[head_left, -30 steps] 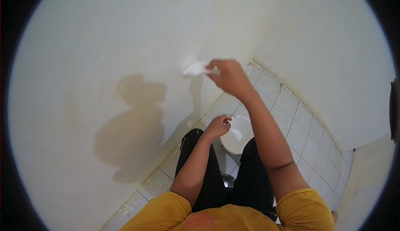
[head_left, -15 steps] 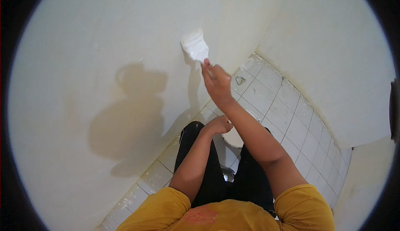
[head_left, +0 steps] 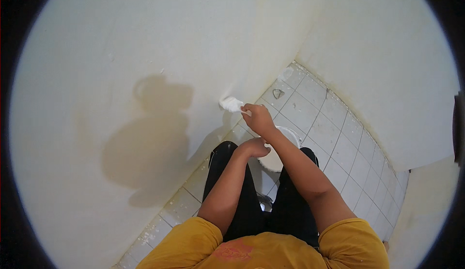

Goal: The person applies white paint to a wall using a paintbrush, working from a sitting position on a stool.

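My right hand point(head_left: 259, 118) is closed round the handle of a flat paintbrush point(head_left: 231, 104). The brush's head is coated in white paint, and its bristles meet the pale wall point(head_left: 145, 36) low down, close to the floor. Between my knees stands a round white bucket point(head_left: 273, 160) with off-white paint inside. My left hand point(head_left: 255, 148) is at the bucket's left rim, its fingers curled over it and partly hidden behind my right forearm.
White floor tiles point(head_left: 319, 133) with paint spots run along the wall's foot. A second wall point(head_left: 387, 75) rises at the right and meets the first in a far corner. A small dark-edged mark point(head_left: 278, 93) shows on the tiles. My shadow falls on the left wall.
My right hand has drawn the paintbrush down the wall toward the floor, and the brush head has turned to point left. My left hand stays by the bucket.
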`<state>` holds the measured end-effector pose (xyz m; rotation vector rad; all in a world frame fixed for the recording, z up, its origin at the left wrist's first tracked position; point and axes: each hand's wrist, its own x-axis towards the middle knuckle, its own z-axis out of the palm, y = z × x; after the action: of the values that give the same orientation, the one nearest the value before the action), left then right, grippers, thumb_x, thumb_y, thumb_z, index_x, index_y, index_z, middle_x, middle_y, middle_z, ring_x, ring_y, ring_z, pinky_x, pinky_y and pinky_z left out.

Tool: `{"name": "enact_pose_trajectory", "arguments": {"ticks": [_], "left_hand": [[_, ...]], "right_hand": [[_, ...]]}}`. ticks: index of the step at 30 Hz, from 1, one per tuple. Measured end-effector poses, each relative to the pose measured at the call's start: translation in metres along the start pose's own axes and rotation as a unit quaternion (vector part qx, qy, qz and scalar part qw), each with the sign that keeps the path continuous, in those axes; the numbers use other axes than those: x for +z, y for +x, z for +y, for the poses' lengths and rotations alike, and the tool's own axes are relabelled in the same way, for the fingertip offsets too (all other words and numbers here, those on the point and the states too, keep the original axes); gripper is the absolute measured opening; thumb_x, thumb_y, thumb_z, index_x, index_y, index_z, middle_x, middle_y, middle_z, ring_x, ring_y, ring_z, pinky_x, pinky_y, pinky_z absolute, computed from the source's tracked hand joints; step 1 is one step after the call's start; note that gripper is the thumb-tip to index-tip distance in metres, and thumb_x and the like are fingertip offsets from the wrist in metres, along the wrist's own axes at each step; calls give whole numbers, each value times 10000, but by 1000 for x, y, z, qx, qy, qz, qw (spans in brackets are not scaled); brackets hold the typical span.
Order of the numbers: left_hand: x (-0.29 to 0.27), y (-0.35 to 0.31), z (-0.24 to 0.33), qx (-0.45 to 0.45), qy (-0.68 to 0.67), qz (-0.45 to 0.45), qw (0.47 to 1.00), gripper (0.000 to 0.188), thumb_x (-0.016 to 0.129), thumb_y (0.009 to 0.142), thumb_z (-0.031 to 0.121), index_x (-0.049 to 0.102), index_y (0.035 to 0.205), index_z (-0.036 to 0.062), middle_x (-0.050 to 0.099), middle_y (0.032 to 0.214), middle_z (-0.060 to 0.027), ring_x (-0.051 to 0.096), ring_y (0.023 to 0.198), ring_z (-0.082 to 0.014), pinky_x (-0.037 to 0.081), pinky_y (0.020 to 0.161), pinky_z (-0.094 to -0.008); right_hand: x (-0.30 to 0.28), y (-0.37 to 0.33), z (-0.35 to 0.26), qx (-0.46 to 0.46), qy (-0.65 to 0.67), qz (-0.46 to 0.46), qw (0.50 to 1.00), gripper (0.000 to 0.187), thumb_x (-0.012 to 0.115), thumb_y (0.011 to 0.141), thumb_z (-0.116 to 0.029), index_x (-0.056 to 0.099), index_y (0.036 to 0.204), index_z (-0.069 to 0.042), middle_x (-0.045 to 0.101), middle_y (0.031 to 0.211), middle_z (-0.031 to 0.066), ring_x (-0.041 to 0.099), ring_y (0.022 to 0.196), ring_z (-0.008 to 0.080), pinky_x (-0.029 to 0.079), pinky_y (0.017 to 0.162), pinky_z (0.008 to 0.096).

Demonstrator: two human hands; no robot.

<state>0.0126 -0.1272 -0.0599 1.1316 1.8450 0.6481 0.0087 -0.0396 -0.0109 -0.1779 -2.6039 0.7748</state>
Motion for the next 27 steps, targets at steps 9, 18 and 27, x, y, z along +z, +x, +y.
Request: {"name": "enact_pose_trajectory", "arguments": {"ticks": [9,18,27], "left_hand": [[-4,-11,-19,-20,-4,18,1000,530,565,881,304,502,1316,8,641,1126,-201,636,985,-314,483,877,-389],[-7,-8,-2,-32,-19,19,999,529,582,881,305,508,1312,7,630,1163,-193,615,1043,-293,471,902,-373],[3,15,-29,63,-41,70,995,524,546,879,351,534,1312,57,539,1328,-198,519,1214,-352,401,1030,-388]], "right_hand": [[-94,81,-102,-76,4,82,994,238,708,697,-72,711,934,-54,673,797,169,629,721,338,502,679,388],[-122,79,-147,-90,188,293,933,89,675,829,-48,688,901,4,666,765,204,633,559,245,486,575,278],[-29,15,-120,-19,111,120,986,62,648,860,-56,628,868,3,624,760,239,611,678,408,490,576,350]]}}
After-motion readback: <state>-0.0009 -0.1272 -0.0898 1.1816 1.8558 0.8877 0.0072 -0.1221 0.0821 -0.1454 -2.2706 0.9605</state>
